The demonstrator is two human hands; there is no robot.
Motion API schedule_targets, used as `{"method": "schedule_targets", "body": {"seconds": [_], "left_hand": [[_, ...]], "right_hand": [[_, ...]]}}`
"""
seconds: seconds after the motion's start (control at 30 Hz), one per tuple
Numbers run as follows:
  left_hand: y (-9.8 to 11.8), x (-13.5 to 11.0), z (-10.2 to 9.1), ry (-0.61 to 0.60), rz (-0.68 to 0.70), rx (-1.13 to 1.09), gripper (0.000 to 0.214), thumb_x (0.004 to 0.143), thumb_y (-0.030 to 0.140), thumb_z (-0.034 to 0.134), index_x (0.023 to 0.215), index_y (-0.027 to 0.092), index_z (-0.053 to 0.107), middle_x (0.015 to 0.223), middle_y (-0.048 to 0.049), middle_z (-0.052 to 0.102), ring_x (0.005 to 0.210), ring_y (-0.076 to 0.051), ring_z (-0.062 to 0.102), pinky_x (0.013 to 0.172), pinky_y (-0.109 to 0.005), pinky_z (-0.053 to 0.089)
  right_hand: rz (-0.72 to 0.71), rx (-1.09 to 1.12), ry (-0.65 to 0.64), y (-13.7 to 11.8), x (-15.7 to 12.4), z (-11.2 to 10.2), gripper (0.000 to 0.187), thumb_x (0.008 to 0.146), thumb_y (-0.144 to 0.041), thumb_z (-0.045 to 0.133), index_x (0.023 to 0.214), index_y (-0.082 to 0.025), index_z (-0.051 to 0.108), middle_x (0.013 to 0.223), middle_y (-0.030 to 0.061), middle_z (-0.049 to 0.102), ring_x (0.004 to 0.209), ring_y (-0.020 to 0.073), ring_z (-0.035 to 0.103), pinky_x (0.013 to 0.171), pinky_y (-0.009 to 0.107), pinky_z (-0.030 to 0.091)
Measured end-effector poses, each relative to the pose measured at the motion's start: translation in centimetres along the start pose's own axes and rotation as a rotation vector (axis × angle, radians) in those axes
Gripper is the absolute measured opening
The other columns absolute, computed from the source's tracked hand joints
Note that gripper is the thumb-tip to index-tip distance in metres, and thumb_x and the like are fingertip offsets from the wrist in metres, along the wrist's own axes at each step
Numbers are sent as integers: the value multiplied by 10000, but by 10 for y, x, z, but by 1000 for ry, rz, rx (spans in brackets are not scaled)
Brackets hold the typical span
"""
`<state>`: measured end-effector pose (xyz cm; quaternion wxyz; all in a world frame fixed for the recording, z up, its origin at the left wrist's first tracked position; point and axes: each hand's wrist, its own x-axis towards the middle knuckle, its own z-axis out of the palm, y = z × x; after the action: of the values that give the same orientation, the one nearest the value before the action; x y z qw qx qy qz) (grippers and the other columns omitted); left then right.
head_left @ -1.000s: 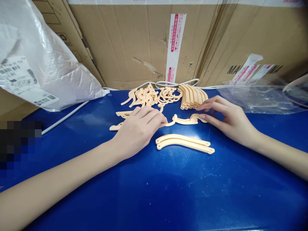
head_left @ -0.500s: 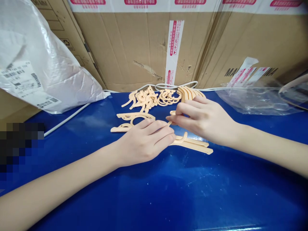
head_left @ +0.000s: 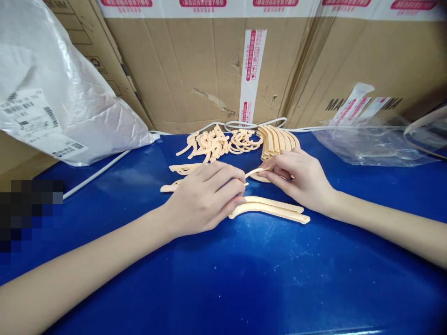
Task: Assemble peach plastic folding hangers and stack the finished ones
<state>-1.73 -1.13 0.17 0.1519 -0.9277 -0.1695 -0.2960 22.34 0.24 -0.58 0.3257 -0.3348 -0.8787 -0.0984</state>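
A thin, curved beige plastic hanger piece (head_left: 253, 172) spans the gap between my two hands. My left hand (head_left: 206, 197) is closed around its left end, where a small beige tip (head_left: 246, 184) pokes out by the fingers. My right hand (head_left: 300, 179) pinches the other end between thumb and fingers. Just beneath the right fingers lies another flat, rounded beige piece (head_left: 261, 178), partly covered. Two long beige hanger arms (head_left: 270, 210) rest side by side in front of my hands. More arm pieces (head_left: 185, 168) lie behind the left hand, partly hidden by it.
At the back of the blue table (head_left: 223, 288) are a heap of hook-like pieces (head_left: 211, 142), a pile of rings (head_left: 243, 141) and a row of hanger arms (head_left: 277, 140). Cardboard boxes (head_left: 195, 60), a white cable (head_left: 94, 174), a plastic parcel (head_left: 94, 100) and clear film (head_left: 370, 144) surround them.
My right hand has shifted slightly right and down, away from the left. More of the thin piece now shows between them. The hook-shaped end below the left fingers is gone from sight.
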Motion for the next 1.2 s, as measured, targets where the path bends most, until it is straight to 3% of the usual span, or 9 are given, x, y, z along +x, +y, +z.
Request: {"method": "schedule_targets", "body": {"seconds": [0.13,0.23,0.33,0.47,0.67,0.97,1.2], "left_hand": [[-2,-2,0,52,-16,-80,113,911,85,444,889,132,545,959,-96,657,940,-204,600,841,-339,469],[-3,-4,1,95,-33,-163,160,851,35,395,890,134,514,860,-84,630,835,-195,589,744,-328,486],[-4,-6,3,74,-5,-191,161,828,50,367,819,165,479,741,-43,576,656,-165,510,599,-293,437],[-3,-7,5,-9,46,-155,208,831,44,341,744,188,464,655,-5,531,568,-148,448,507,-270,352],[-3,-8,5,-54,49,-139,256,837,42,327,712,188,496,621,5,526,561,-136,456,497,-255,342],[-1,-7,2,-105,64,-120,238,800,82,327,766,186,538,677,-10,565,586,-146,478,477,-264,332],[-2,-9,3,-80,44,-98,240,793,43,339,722,193,512,623,10,547,549,-135,455,472,-259,317]], "right_hand": [[265,255,95,-5,-3,1,120,891,-289,611,833,-187,584,556,-56,455,512,98,408,511,247,347],[375,470,47,-10,-4,2,155,891,-329,603,825,-196,559,582,-50,486,513,93,418,486,244,341],[397,571,-29,-11,-4,2,185,899,-357,586,807,-200,549,622,-33,529,560,102,458,522,251,369],[414,604,-75,-9,-5,2,223,903,-377,575,775,-197,541,638,-24,540,581,105,457,531,252,365],[452,662,-85,-5,-3,3,259,892,-401,589,755,-186,541,666,-11,572,593,106,467,532,247,363],[526,761,-62,-4,1,5,326,851,-434,632,687,-180,511,589,-47,453,537,83,377,486,239,295],[518,724,-71,-2,0,6,311,868,-421,614,698,-177,524,596,-40,482,535,82,390,483,237,298]]}}
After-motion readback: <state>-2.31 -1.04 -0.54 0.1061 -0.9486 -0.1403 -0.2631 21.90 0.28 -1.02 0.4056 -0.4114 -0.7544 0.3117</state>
